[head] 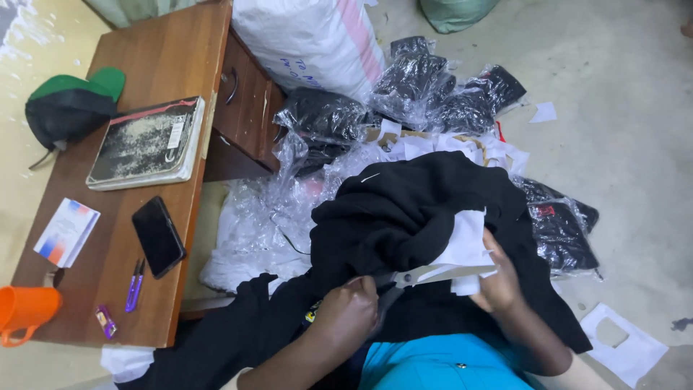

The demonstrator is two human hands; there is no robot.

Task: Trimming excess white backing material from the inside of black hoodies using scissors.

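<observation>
Over the person's lap, beside the counter's right edge [184, 217], the left hand [346, 310] grips scissors [422, 274] against a black garment [404, 217], while the right hand [498, 282] pinches a white fabric piece [465, 242] meeting the blades, bagged garments [433, 87] lying beyond.

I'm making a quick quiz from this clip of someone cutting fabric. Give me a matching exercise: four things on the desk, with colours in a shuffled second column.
1. cup
2. phone
3. thread snips
4. cap brim

a. purple
b. green
c. orange
d. black

Pairs: 1-c, 2-d, 3-a, 4-b
</observation>
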